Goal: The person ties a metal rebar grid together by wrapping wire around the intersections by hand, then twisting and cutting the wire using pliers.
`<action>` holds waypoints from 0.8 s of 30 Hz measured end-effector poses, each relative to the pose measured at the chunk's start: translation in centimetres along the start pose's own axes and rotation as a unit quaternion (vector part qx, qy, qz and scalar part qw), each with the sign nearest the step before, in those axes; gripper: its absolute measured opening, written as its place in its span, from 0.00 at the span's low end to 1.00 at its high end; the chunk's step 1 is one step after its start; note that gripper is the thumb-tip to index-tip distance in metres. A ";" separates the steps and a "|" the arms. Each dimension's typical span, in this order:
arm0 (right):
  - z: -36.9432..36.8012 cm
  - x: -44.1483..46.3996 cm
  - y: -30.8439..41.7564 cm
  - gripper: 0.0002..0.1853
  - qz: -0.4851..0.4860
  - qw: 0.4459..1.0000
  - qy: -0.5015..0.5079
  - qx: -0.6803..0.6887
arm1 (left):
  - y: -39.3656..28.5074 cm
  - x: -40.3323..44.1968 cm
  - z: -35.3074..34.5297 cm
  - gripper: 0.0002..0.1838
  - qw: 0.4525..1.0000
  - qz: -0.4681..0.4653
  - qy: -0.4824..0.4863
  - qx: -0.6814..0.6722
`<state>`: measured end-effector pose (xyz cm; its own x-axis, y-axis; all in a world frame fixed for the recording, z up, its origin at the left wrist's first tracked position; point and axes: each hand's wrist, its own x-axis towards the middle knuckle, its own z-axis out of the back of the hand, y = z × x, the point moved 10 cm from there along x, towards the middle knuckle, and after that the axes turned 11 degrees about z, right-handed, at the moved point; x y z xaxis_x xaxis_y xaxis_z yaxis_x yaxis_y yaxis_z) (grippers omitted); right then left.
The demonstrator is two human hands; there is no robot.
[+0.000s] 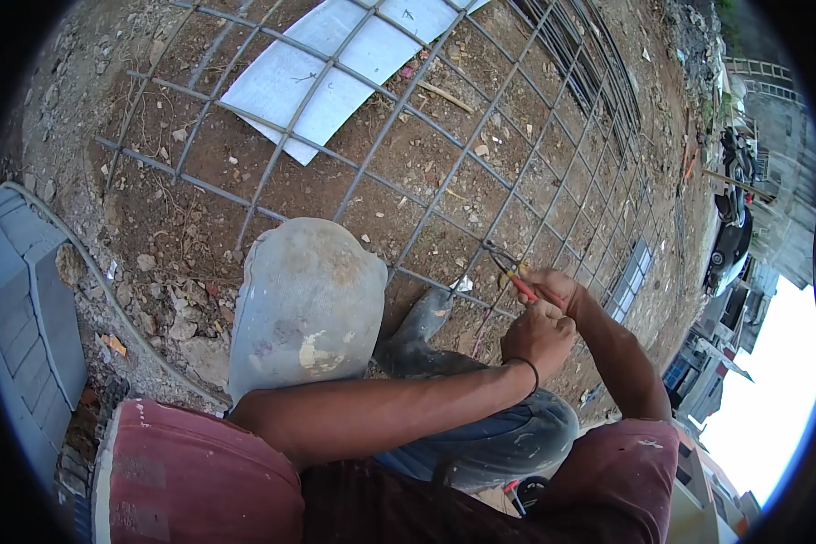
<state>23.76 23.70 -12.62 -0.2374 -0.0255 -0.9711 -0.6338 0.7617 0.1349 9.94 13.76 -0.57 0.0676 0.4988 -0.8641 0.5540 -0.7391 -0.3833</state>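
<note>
Sleeve: the maroon left sleeve (pixel 204 476), flecked with pale paint, was nearest the camera, at the bottom edge of the view
Ground: the brown soil (pixel 190 222) lay strewn with stones and scraps
Mesh: a metal bar mesh (pixel 465 150) spread over the soil in front of the person, its bars crossing in squares
Sheet: a white sheet (pixel 346 91) lay under part of the mesh
Knee: a grey, paint-stained knee (pixel 308 299) was bent up beside the mesh's near edge
Hands: the left hand (pixel 539 334) and right hand (pixel 553 286) were together, fingers curled round the tool's handles
Tool: red-handled pincers (pixel 524 288) pointed away from the hands, their head at a bar crossing; whether they gripped anything was too small to tell
Band: a thin black wristband (pixel 532 367) circled the left wrist
</note>
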 end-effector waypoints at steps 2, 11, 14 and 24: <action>-0.4 -2.3 -1.8 0.21 0.008 0.974 -0.111 -0.197 | -0.6 0.3 0.5 0.14 1.000 0.004 0.002 0.011; -3.3 -7.0 -4.6 0.18 0.167 0.923 -0.201 -0.282 | 1.6 0.7 0.3 0.13 0.999 -0.029 -0.019 0.041; -2.9 -5.7 -6.8 0.17 0.205 0.957 -0.153 -0.140 | 3.0 2.3 0.2 0.11 0.999 -0.018 0.019 -0.020; 1.2 1.1 -6.9 0.35 0.344 0.673 -0.525 -0.392 | 11.0 6.0 10.5 0.12 0.987 -0.015 -0.120 0.105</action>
<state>28.80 19.18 -14.89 -0.2832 0.9430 -0.1749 -0.9311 -0.2266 0.2859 7.75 3.91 -13.38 -0.1582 0.4197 -0.8938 0.3667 -0.8154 -0.4479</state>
